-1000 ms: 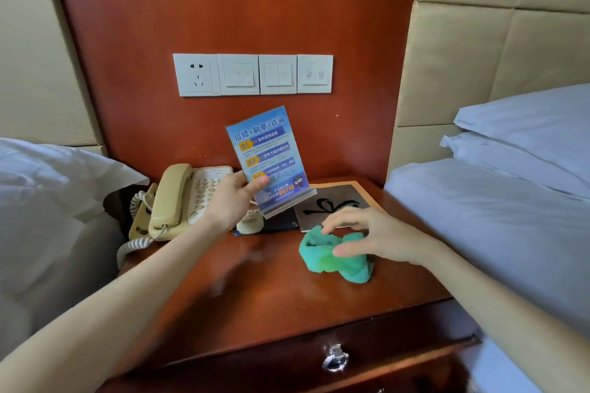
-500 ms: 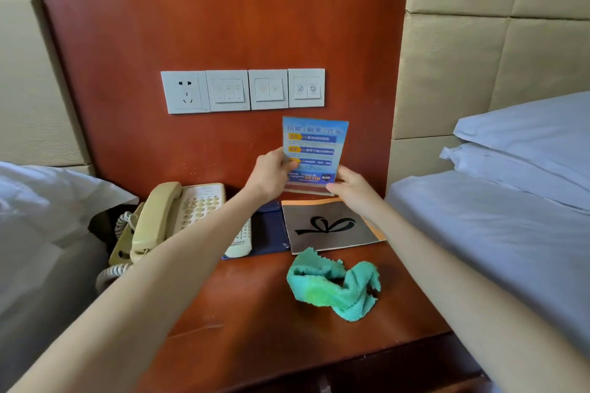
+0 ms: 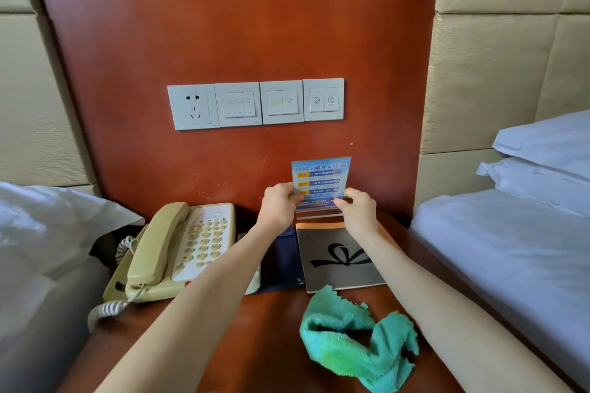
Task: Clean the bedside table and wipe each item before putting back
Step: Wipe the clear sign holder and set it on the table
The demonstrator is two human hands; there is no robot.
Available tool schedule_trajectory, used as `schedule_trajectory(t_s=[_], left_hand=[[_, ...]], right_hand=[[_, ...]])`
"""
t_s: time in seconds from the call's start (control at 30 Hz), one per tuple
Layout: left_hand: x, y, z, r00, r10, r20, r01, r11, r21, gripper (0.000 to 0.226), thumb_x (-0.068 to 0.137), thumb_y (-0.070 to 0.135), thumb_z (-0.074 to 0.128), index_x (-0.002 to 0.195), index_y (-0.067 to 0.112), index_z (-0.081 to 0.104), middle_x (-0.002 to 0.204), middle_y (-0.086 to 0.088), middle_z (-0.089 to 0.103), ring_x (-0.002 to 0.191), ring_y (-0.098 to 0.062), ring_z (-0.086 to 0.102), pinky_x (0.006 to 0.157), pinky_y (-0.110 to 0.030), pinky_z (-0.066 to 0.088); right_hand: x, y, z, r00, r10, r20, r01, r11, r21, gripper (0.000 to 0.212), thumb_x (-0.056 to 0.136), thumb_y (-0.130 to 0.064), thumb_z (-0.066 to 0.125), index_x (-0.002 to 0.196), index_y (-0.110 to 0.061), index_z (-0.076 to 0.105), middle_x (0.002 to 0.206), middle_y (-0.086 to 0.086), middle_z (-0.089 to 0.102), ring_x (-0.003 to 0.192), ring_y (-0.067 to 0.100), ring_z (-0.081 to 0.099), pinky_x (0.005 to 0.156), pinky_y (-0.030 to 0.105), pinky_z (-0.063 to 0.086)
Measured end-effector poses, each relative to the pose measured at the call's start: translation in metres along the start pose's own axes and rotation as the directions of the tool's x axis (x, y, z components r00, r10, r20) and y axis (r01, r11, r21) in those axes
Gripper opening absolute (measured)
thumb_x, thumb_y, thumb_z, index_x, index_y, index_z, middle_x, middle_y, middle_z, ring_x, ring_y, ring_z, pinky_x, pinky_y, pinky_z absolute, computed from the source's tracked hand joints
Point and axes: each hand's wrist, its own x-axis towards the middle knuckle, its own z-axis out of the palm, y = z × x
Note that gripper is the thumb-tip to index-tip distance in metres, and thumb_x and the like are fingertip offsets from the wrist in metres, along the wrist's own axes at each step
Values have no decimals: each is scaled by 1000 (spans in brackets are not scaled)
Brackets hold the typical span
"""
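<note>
Reddish-brown wood wall panel (image 3: 236, 25) behind, flanked by beige padded panels (image 3: 510, 73). Row of white switch plates with one socket (image 3: 255, 104) mounted mid-panel. White-sheeted beds either side: left (image 3: 48, 233), right (image 3: 510, 249), stacked pillows (image 3: 542, 153). Soft daylight.

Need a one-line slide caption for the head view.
Both hands, left hand and right hand, hold blue sign upright at bedside table rear.

sign card (image 3: 321, 182): off left hand's (image 3: 277, 205) tilt | upright at wall, both hands gripping | right hand (image 3: 359, 206) left cloth
</note>
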Motion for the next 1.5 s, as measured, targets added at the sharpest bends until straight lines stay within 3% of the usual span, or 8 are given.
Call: schedule_trajectory(t_s=[0.2,0.4,0.6,0.8,0.93,1.1,1.4,1.5], left_hand=[[5,-4,0,993,-112,21,112,994,-2,23,95,11,57,117,10,63,116,-5,67,100,-16,62,82,-27,50],[4,-11,11,983,-181,11,181,983,31,19,97,16,54,112,5,59,112,-13,66,99,-24,63,76,-30,52],[7,-15,18,980,-200,19,198,977,77,19,98,14,52,111,6,63,110,-14,66,97,-29,65,83,-40,55],[8,-14,20,989,-135,-66,140,987,77,20,97,10,49,106,5,66,108,-12,67,95,-26,62,76,-33,52],[8,-14,19,987,-138,-78,143,987,71,18,97,10,49,102,6,66,106,-12,66,95,-28,62,81,-41,55],[10,-17,19,972,-230,56,227,972,58,10,93,4,54,87,8,61,109,-18,65,98,-34,64,84,-46,55],[4,-12,10,967,-232,100,211,960,183,25,94,24,59,115,11,62,116,-11,64,101,-25,62,85,-39,54],[-1,-2,0,970,-243,7,233,940,248,30,95,33,55,118,14,56,116,-9,62,103,-28,60,87,-41,52]], right_hand=[[10,5,13,994,-19,107,29,995,-91,22,99,-16,46,112,-7,62,118,9,64,108,25,53,78,26,39],[9,18,18,979,55,196,-37,995,-97,16,99,-14,45,108,-7,55,118,10,62,95,16,49,57,14,33],[7,22,16,995,62,84,-57,997,-55,22,99,-9,41,113,-9,57,114,9,65,88,13,50,48,7,30],[7,25,16,988,46,146,-33,995,-91,28,98,-5,40,119,-12,56,117,8,64,95,17,48,67,23,38],[7,28,10,970,55,236,-17,987,-162,37,96,-4,39,126,-18,54,115,6,65,99,19,49,75,26,38],[6,30,1,955,63,290,-18,988,-155,43,95,-1,39,134,-18,49,125,7,61,114,27,54,98,40,46],[3,25,-2,923,79,377,-15,985,-170,47,95,1,41,141,-11,38,134,9,56,122,26,51,102,39,43],[4,19,-7,936,112,332,-92,993,-75,55,94,3,46,146,-9,31,141,11,48,126,25,48,102,35,43]])
